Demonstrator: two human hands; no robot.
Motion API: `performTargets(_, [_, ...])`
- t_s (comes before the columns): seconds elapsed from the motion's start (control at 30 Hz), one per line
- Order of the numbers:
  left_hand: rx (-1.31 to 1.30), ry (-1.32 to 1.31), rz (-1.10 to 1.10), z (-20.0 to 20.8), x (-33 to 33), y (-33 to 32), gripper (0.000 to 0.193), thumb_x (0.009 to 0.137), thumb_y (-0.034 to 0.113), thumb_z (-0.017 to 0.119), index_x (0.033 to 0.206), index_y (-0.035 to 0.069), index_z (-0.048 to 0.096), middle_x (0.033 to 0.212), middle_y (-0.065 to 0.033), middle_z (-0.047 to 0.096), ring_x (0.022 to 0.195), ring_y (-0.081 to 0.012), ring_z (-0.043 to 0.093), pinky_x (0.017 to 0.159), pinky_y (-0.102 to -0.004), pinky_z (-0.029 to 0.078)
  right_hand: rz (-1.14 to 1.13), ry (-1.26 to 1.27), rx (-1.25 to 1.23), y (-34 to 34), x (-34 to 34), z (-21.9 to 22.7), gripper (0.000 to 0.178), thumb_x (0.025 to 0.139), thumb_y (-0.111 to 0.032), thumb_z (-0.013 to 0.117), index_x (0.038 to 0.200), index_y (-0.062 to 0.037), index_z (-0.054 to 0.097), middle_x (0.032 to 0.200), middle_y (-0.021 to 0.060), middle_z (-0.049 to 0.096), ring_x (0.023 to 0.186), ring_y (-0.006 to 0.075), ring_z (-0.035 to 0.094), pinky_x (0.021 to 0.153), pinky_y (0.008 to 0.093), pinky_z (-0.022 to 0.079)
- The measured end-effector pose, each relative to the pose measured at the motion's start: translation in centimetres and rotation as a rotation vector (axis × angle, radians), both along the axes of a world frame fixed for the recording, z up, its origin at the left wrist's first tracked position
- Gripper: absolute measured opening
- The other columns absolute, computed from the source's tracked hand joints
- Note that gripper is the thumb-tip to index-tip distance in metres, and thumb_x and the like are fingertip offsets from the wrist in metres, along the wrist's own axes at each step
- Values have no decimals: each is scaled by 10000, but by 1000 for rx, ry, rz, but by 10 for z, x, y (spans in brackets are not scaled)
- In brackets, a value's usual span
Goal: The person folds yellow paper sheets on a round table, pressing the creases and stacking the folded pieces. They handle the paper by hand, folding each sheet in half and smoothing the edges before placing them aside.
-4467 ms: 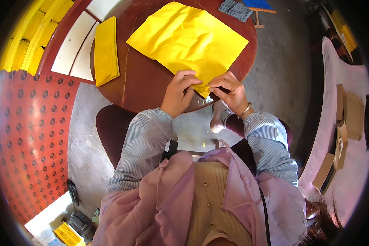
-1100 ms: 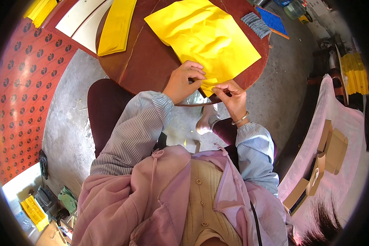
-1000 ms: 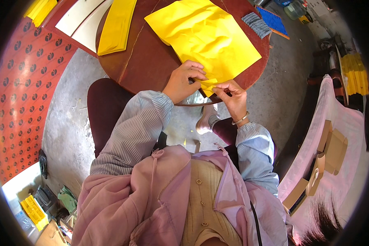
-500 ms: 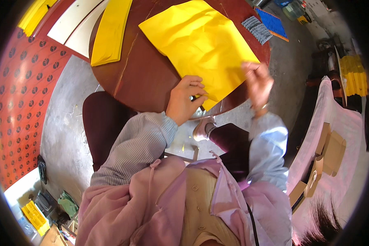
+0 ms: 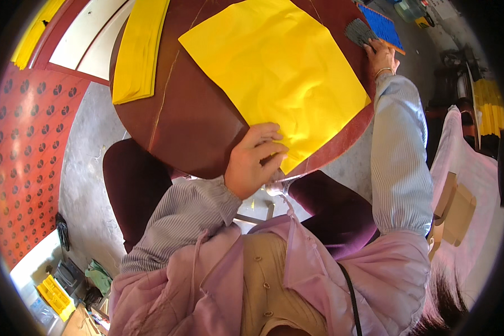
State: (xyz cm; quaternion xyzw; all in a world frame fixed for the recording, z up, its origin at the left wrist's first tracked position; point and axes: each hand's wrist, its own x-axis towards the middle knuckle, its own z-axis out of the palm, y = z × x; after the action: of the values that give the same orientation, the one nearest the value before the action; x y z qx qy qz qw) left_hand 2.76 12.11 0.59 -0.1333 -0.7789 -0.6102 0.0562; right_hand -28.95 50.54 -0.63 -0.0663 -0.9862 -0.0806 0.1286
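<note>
Fingers parted, the left hand (image 5: 253, 161) touches the near corner of the yellow sheet (image 5: 274, 73) on the table (image 5: 201, 123); from afar I cannot tell the right hand's (image 5: 382, 57) grip at the grey pile (image 5: 358, 32).

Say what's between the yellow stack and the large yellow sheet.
Head view: brown tabletop, marked by a pale line, separates yellow stack from yellow sheet.

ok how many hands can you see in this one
2. The left hand is at the near corner of the yellow sheet; the right hand is at the grey strips on the round table's far right. Neither is fully hidden.
</note>
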Motion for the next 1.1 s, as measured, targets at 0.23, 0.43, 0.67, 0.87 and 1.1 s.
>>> performTargets(0.23, [-34,-38,-13,2,-11,-10,164,842,45,832,996,2,797,1247,-161,701,1094,-279,724,906,-365,596,471,158,-1271,-72,169,47,77,1025,-103,738,1027,-28,752,997,61,781,914,158,721,877,317,584])
performTargets(0.43, [-108,11,-22,-1,-19,-17,146,858,68,819,985,3,793,1205,-144,713,1080,-296,720,932,-371,582,791,-166,-1060,-170,333,48,282,837,15,836,1096,-68,764,1084,86,726,937,238,728,824,362,597])
performTargets(0.67, [-107,-13,-8,-6,-19,-15,157,876,84,826,1008,7,791,1236,-142,712,1093,-283,726,957,-356,584,942,0,-806,-182,330,41,305,822,17,817,1110,-70,766,1073,99,708,1003,303,696,878,394,579])
performTargets(0.87, [-95,12,-28,-11,-20,-16,155,883,82,820,1015,8,786,1249,-151,703,1109,-280,726,957,-357,587,878,-79,-895,-174,329,36,225,873,16,821,1093,-28,801,1034,88,741,953,262,713,837,341,580])
performTargets(1.1, [-91,-13,-74,-9,-21,-21,177,873,19,759,1048,0,780,1278,-154,689,1164,-284,713,989,-359,578,621,-148,-1301,-175,324,21,102,904,4,825,1003,-2,806,933,74,753,839,169,714,761,288,556])
